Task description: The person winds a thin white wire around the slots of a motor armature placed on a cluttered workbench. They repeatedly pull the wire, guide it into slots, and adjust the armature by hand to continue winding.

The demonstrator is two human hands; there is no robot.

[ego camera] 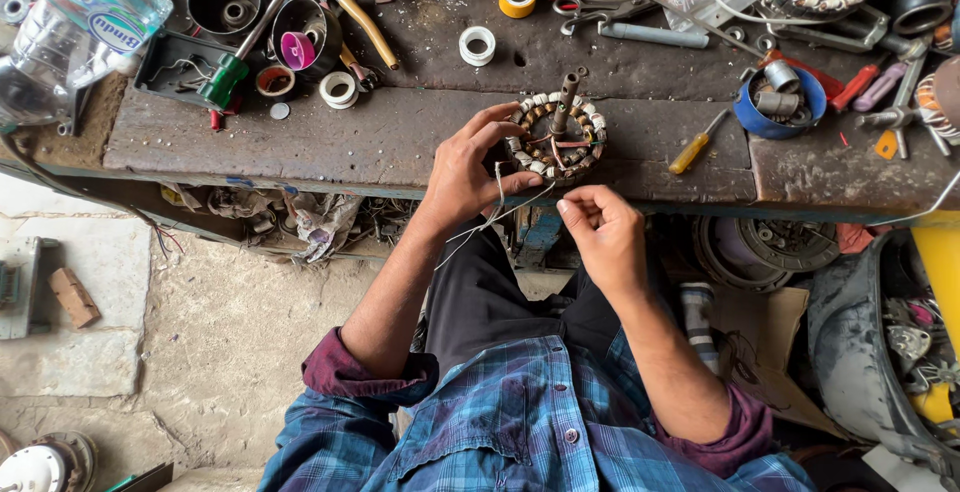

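Cluttered wooden workbench over dusty floor, left hand gripping wound stator, right hand pinching thread.

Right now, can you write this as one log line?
left hand: steadies round wound-coil motor stator | right hand: pinches thin white string | surface: worn wooden bench

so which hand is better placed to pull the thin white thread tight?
Right hand, probably: its fingertips pinch the thin white thread's free end, while the left hand steadies the round wound motor stator.
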